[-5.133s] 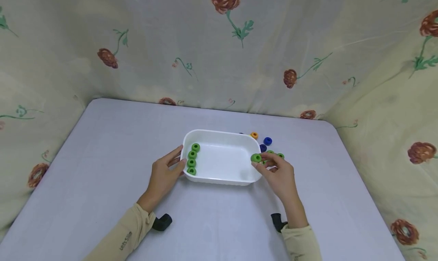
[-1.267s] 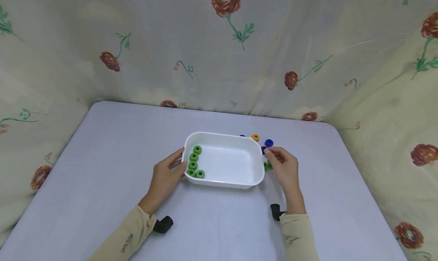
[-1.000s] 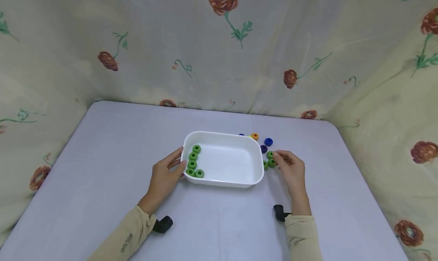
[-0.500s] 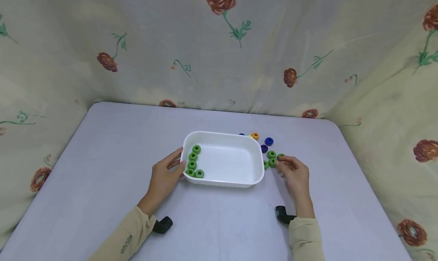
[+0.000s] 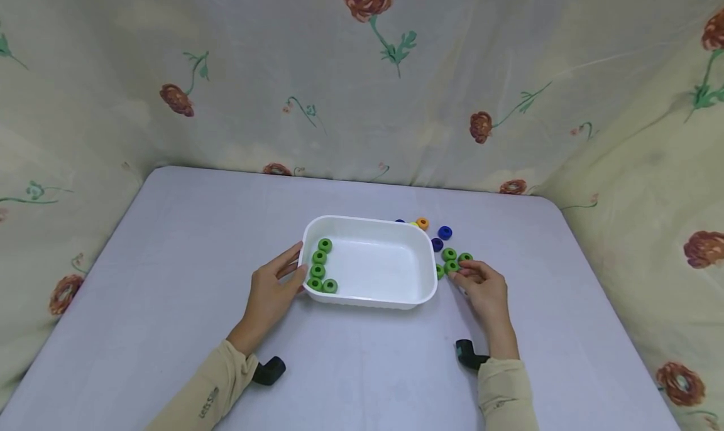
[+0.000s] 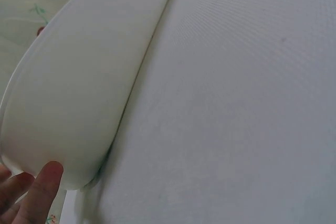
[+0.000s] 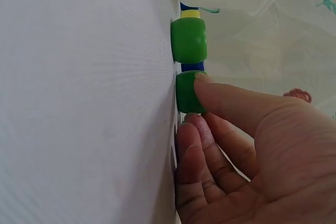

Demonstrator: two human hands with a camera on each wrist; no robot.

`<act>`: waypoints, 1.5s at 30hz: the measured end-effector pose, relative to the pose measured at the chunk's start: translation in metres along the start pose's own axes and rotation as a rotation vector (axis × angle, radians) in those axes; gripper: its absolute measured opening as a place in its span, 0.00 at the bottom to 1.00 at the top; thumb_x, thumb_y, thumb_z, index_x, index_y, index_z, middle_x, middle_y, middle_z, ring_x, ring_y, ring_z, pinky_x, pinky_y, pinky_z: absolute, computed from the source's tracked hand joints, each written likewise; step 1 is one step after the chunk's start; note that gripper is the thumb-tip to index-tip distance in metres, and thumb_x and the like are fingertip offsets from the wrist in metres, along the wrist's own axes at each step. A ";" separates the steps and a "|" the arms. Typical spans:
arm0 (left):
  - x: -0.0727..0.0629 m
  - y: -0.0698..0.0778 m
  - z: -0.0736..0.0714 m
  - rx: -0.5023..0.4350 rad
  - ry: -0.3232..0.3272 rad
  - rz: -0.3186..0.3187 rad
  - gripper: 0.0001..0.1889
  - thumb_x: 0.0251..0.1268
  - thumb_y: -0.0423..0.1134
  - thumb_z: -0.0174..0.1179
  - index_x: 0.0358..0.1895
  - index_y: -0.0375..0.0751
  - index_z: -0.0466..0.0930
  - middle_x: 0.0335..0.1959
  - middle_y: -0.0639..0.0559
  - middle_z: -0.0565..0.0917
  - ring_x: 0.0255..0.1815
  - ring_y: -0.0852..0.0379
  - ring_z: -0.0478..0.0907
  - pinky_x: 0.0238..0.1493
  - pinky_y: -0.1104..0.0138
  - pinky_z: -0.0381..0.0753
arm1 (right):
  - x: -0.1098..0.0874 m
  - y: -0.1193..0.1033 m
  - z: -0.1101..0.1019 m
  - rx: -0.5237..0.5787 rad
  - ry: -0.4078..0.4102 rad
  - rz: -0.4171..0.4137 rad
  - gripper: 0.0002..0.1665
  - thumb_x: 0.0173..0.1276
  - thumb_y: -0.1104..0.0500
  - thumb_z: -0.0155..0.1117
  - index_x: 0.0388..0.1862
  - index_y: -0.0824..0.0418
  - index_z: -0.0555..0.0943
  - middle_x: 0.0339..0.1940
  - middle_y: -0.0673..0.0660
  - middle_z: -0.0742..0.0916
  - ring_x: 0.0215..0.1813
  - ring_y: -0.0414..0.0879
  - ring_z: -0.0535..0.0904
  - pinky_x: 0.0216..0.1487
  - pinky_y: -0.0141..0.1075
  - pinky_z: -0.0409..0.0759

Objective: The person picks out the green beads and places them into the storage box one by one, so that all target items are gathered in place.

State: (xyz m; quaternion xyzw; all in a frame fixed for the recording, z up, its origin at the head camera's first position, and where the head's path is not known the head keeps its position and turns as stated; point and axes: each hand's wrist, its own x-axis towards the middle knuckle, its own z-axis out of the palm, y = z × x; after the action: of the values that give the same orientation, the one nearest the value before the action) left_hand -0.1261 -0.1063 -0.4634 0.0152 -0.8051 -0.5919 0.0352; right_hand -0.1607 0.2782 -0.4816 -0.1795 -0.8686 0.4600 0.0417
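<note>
My left hand [image 5: 270, 294] holds the left end of a white rectangular tray [image 5: 367, 302], its thumb at the near corner. In the left wrist view a fingertip [image 6: 51, 171] lies against the tray's outer wall [image 6: 79, 87]. A row of green beads [image 5: 318, 257] with dark holes lines the tray's left side, and one more green bead [image 5: 330, 286] lies beside its near end. Just right of the tray, my right hand [image 5: 488, 296] pinches a green bead [image 7: 189, 93] on the table between thumb and fingers. Other green beads [image 5: 449, 254] surround it.
Past the tray's right end lie two blue beads [image 5: 445, 232], an orange bead [image 5: 422, 223] and a partly hidden yellow one [image 5: 414, 225]. Black curved pieces [image 5: 269, 371] stick out at both wrists. A flowered curtain [image 5: 362, 104] hangs behind the white-covered table [image 5: 362, 368].
Five seconds ago my right hand held a green bead over the tray's right end; the tray now has one more. The hand has since passed over the loose beads and closed on a green one.
</note>
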 end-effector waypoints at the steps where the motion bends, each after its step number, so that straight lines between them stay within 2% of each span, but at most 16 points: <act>1: 0.000 0.000 0.000 -0.001 0.000 -0.002 0.27 0.71 0.35 0.61 0.72 0.46 0.71 0.70 0.45 0.77 0.65 0.44 0.80 0.42 0.74 0.91 | 0.000 0.000 0.001 -0.007 0.004 -0.007 0.22 0.62 0.58 0.75 0.54 0.62 0.84 0.37 0.50 0.86 0.34 0.29 0.77 0.32 0.18 0.79; 15: 0.001 -0.003 0.000 0.001 0.000 0.014 0.27 0.71 0.35 0.61 0.72 0.46 0.71 0.70 0.45 0.77 0.64 0.44 0.81 0.43 0.74 0.91 | 0.000 0.001 0.005 -0.099 0.008 -0.061 0.25 0.60 0.55 0.77 0.55 0.61 0.83 0.43 0.58 0.86 0.36 0.41 0.74 0.31 0.22 0.74; 34: 0.002 -0.002 -0.002 0.007 0.006 0.015 0.27 0.71 0.35 0.61 0.72 0.46 0.71 0.70 0.44 0.77 0.65 0.43 0.80 0.43 0.74 0.91 | 0.001 -0.002 0.007 -0.100 0.013 -0.033 0.25 0.62 0.52 0.75 0.54 0.61 0.83 0.43 0.57 0.85 0.39 0.43 0.74 0.33 0.22 0.74; 45: 0.001 -0.003 0.000 -0.025 0.000 0.000 0.27 0.70 0.35 0.61 0.72 0.45 0.72 0.70 0.44 0.77 0.65 0.43 0.80 0.43 0.74 0.91 | -0.003 -0.001 0.004 -0.076 0.034 -0.019 0.26 0.64 0.50 0.74 0.56 0.60 0.82 0.45 0.56 0.85 0.39 0.40 0.75 0.31 0.21 0.75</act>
State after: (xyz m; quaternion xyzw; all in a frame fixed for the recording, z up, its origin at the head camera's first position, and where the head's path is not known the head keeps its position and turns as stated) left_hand -0.1271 -0.1076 -0.4663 0.0148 -0.7977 -0.6018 0.0355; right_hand -0.1590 0.2736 -0.4828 -0.1804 -0.8864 0.4230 0.0537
